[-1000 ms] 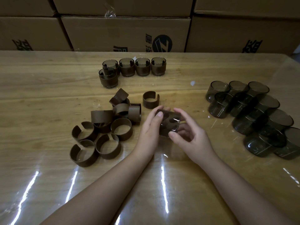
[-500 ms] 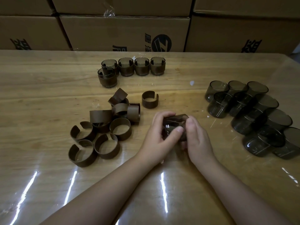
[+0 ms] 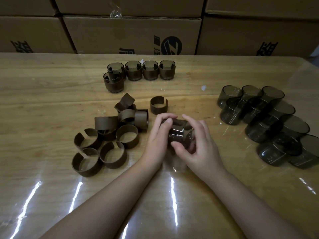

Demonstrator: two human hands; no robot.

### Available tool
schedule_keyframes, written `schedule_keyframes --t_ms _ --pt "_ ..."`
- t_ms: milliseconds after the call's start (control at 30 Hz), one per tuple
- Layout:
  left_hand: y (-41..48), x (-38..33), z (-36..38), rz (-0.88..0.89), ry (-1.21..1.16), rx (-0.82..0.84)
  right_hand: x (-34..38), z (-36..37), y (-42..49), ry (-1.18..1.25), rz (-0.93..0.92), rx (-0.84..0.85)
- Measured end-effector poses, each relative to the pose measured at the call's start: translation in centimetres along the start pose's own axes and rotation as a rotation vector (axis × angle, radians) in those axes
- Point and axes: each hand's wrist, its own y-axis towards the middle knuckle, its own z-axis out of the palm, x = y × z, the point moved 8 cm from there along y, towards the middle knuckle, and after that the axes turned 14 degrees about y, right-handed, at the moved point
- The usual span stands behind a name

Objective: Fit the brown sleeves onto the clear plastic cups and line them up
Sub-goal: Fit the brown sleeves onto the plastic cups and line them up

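Stacked cardboard boxes (image 3: 133,34) form the backdrop behind a glossy wooden table (image 3: 43,104) with light streaks reflecting on its near edge. At the centre of the table, a smoky clear cup (image 3: 180,135) lies tilted on its side between both hands, with a brown sleeve (image 3: 179,124) partly wrapped about it; how far the sleeve is seated cannot be told, as fingers cover much of it. Left hand (image 3: 158,140) is curled over the cup's left and upper side, fingertips on the sleeve. Right hand (image 3: 201,147) clasps the cup from the right, thumb across its near face and fingers round the far side. Just left of the hands lies a loose heap of brown sleeves (image 3: 110,135), open C-shaped bands, some flat on the table and some propped on one another. One single sleeve (image 3: 158,105) stands apart just beyond the hands, its gap facing right. Farther back, five finished cups (image 3: 141,70) stand upright with sleeves fitted: four in a row, and a fifth in front of the leftmost. Well to the right, a cluster of bare cups (image 3: 265,118) lies on its side, overlapping. A small white scrap (image 3: 203,87) lies between that cluster and the finished row.
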Motion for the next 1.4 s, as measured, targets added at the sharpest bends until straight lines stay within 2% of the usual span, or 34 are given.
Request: schedule_keyframes --t_ms 133,200,267,400,500,667,800,900,1033,1133,1200,1300,1400 --pt "0.3 1.1 -0.5 -0.113 -0.058 -0.009 1.6 0.2 -0.1 -0.134 -0.209 0.063" --pt "0.0 0.6 -0.3 -0.076 -0.001 0.005 2.2 0.0 -0.3 -0.155 -0.288 0.043" --pt "-0.5 -0.3 0.3 0.015 0.106 0.009 2.1 -0.4 -0.4 -0.133 -0.286 -0.003" --pt "-1.6 -0.8 0.9 0.062 0.368 0.008 0.5 -0.3 -0.4 0.065 -0.093 -0.048" --pt "-2.1 -1.4 0.5 0.125 0.518 -0.055 -0.8 0.3 -0.5 0.372 0.183 -0.144" --pt "-2.6 -2.4 -1.1 0.212 0.479 -0.228 -2.6 3.3 -1.3 0.922 0.63 -0.238" --pt "-2.6 -3.1 -0.8 0.332 0.538 -0.209 -3.4 5.4 -2.9 1.297 0.981 -0.276" --pt "-2.3 -2.8 -0.4 0.285 0.547 -0.167 -3.6 5.5 -2.8 1.369 1.009 -0.224" --pt "-1.6 -2.1 0.0 0.193 0.555 -0.097 -4.0 5.3 -1.2 1.457 0.877 -0.222" --pt "-1.1 -1.0 0.2 0.063 0.409 -0.038 -5.0 4.9 -0.1 1.372 0.784 -0.225" --pt "-1.0 -0.7 -0.3 0.038 0.348 -0.09 -5.8 4.5 1.0 1.255 0.726 -0.189" --pt "-0.9 -0.6 -1.1 0.049 0.332 -0.183 -6.5 3.2 3.2 0.932 0.626 -0.151" --pt "-0.7 -0.3 -0.7 0.041 0.362 -0.129 -7.3 2.3 6.0 0.544 0.552 -0.104"
